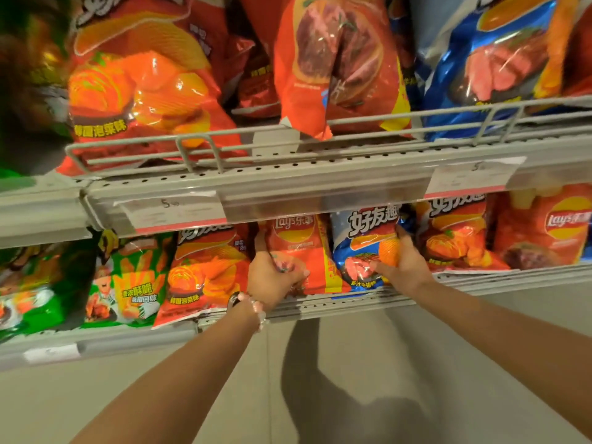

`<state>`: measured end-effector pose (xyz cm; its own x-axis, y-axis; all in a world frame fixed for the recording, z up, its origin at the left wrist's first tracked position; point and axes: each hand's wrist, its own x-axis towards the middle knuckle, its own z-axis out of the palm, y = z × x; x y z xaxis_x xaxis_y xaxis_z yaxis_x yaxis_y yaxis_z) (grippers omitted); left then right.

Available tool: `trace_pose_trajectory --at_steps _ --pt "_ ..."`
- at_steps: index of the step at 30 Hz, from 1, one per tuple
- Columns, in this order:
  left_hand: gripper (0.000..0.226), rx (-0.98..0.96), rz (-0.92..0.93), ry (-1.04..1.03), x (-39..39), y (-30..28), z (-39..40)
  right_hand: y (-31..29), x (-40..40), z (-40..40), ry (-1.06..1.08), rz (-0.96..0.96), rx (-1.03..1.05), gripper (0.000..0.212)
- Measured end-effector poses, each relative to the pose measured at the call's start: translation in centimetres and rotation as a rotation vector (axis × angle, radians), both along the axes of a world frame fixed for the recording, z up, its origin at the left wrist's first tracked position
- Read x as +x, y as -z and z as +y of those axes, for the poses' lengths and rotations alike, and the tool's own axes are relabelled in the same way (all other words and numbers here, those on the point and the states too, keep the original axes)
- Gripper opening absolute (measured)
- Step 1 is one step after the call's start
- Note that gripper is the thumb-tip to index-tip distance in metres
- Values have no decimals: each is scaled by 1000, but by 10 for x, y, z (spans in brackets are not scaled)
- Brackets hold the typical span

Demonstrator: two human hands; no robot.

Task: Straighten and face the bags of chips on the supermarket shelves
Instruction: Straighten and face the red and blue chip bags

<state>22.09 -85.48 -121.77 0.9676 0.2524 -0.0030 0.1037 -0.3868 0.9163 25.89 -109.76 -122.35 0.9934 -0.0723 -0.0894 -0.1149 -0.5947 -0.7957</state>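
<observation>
On the lower shelf [320, 307], a red Lay's bag [296, 248] is gripped at its left edge by the left hand [272, 278]. The adjoining blue bag [365, 248], marked 好友趣, is held by the right hand [400, 264], apparently with thumb across its face. Both are judged light, air-filled, slippery and crushable; side seams are the preferred hold.
</observation>
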Motion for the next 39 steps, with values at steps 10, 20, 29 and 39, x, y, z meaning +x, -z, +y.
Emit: trace_pose_trajectory --at_steps 10,20,29,39 --pt "50 -17 -58 -124 -4 -15 -9 -21 -19 -33 -45 -400 -28 46" --pt "102 -181 -64 -165 -22 -32 -16 -30 17 -117 234 -204 -80 105" --pt "90 -212 -19 -76 -28 -59 -16 -24 38 -131 262 -45 113 95" --pt "91 -175 -72 -16 -59 -69 14 -39 19 -126 296 -247 117 75"
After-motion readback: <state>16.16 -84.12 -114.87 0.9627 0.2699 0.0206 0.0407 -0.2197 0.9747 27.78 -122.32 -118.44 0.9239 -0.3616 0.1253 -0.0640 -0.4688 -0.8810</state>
